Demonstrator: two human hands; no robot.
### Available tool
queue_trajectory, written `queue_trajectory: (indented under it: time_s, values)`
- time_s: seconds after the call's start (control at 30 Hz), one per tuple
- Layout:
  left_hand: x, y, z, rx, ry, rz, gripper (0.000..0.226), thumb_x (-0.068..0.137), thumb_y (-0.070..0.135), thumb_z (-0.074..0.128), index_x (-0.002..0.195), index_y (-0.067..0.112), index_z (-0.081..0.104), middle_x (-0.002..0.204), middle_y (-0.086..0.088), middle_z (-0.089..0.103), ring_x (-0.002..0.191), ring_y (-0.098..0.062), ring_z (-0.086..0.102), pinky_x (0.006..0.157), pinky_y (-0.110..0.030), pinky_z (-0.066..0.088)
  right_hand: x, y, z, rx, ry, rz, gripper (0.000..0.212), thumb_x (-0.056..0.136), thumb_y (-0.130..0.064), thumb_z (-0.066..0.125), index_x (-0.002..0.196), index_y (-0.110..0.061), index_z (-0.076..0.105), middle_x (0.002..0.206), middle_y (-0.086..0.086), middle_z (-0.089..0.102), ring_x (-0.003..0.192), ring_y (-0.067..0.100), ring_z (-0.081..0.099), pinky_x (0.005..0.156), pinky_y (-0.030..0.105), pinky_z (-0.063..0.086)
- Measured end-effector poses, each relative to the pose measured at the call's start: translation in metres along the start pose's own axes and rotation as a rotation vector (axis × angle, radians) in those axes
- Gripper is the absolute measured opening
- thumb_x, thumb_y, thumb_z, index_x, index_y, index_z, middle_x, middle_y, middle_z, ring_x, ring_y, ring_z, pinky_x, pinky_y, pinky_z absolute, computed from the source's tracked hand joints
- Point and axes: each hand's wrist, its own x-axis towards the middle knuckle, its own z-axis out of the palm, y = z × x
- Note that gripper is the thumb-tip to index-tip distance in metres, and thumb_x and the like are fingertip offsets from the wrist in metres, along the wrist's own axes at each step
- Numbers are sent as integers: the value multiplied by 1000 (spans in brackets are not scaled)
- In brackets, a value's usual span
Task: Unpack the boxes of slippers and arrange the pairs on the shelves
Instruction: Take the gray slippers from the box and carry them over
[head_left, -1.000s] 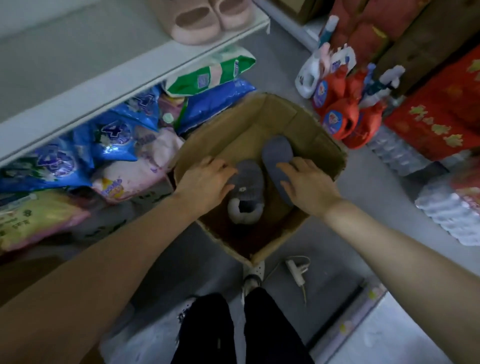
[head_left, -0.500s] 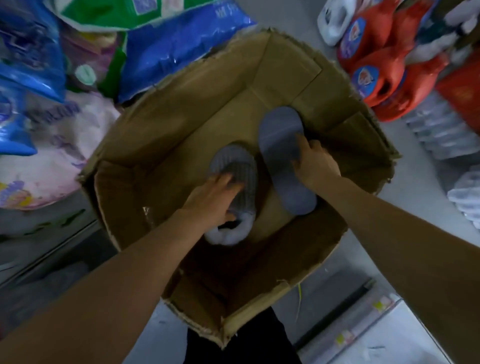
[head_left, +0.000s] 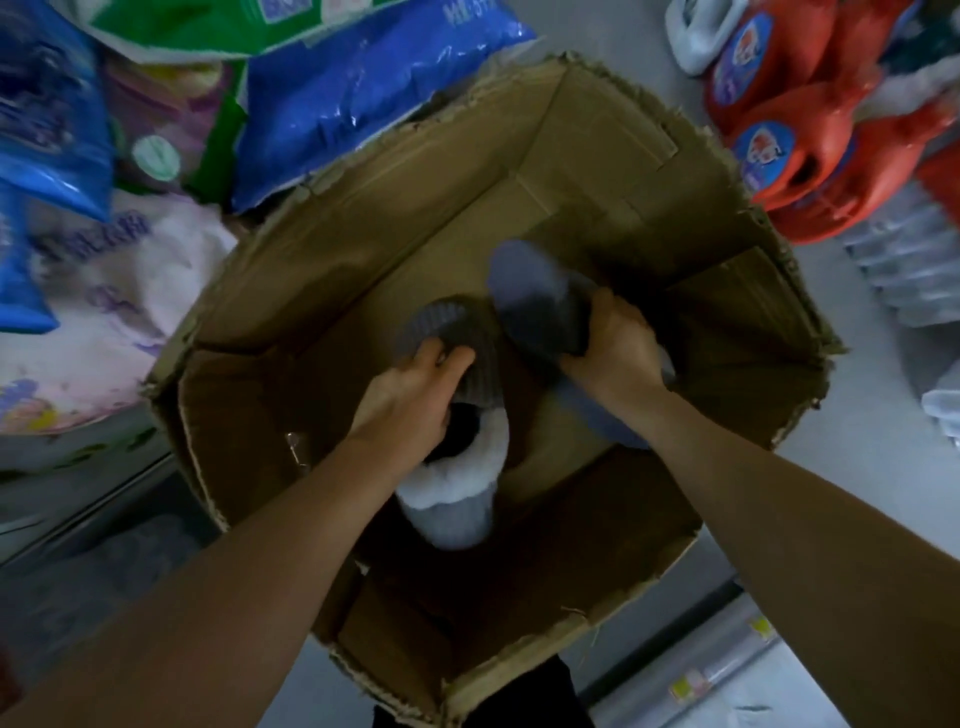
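Fingers (head_left: 449, 358) of the left hand (head_left: 410, 400) are curling round the knitted upper of 1 fleece-lined slipper (head_left: 457, 488); the right hand (head_left: 613, 348) is gripping the other slipper (head_left: 540, 301), sole up, both sitting near the middle of the cardboard box (head_left: 270, 260).

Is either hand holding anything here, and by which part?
Left hand grips one grey slipper by its knitted upper, at the opening; right hand grips the other slipper, sole up, across its middle.

Single wide-angle view from the person's head, aimed steeply down and close into an open cardboard box (head_left: 322, 270) on the floor (head_left: 862, 478). The left forearm (head_left: 234, 597) and right forearm (head_left: 779, 519) enter from below. The frame edges seem slightly blurred.
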Motion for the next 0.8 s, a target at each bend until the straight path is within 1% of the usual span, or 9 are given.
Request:
queue_trajectory:
  time_s: [0.13,0.27,0.33,0.4,0.53,0.6,0.67,0.73,0.8]
  values:
    - [-6,-2,-11,-63,-10,-138,64,89,25,59,145,27,27,140,-8,34,106,-30,57,81,-38,51,-14,-25,-7,-188,193,-175,63,78,-22,78,131,-11,46,129,17,53,121,40,50,95,51,45]
    - [-12,-5,4,-96,-22,-90,39,92,41,55,124,18,54,133,-7,46,100,-26,61,77,-34,50,-12,-34,-4,-126,64,-351,48,88,-31,68,130,-17,50,127,15,51,118,36,50,83,47,50]
    - [-16,-11,11,-82,36,-50,33,93,41,54,117,19,58,130,-6,47,101,-24,60,73,-34,53,-15,-33,0,-54,127,-410,32,90,-24,66,119,-12,58,115,14,58,107,36,56,74,45,54]
    - [-13,-17,12,-67,105,-29,36,91,37,56,122,20,54,130,-6,44,111,-25,52,75,-34,54,-16,-28,3,22,140,-379,30,90,-19,65,119,-12,57,114,13,58,104,34,57,74,48,55]
    - [11,-30,-2,-14,201,-16,56,84,32,65,133,17,42,136,-10,35,122,-30,39,95,-40,45,-12,-17,5,139,71,-220,60,92,-23,65,145,-16,37,137,14,46,112,33,57,81,42,54]
    - [26,-35,-7,-4,263,63,50,85,33,64,126,10,47,133,-15,40,122,-33,42,102,-43,42,-9,-15,3,79,52,-189,49,91,-29,66,136,-16,50,134,15,46,113,35,54,83,41,51]
    - [38,-36,-10,-93,318,84,43,89,35,58,118,6,47,128,-18,43,114,-34,50,95,-41,45,-7,-17,-2,-20,86,-193,37,86,-34,71,120,-19,63,127,15,46,115,37,44,91,42,44]
    - [49,-32,-17,-263,297,-7,47,93,41,53,124,8,40,132,-15,38,101,-33,57,77,-36,47,-7,-19,-4,-50,108,-195,29,83,-34,74,109,-22,68,122,13,44,113,37,41,95,42,37]
    - [61,-28,-21,-382,195,-150,61,94,51,48,140,17,28,141,-13,34,108,-36,56,81,-40,46,-8,-19,-2,-23,76,-217,18,84,-28,74,100,-21,69,122,12,42,109,35,44,93,40,36]
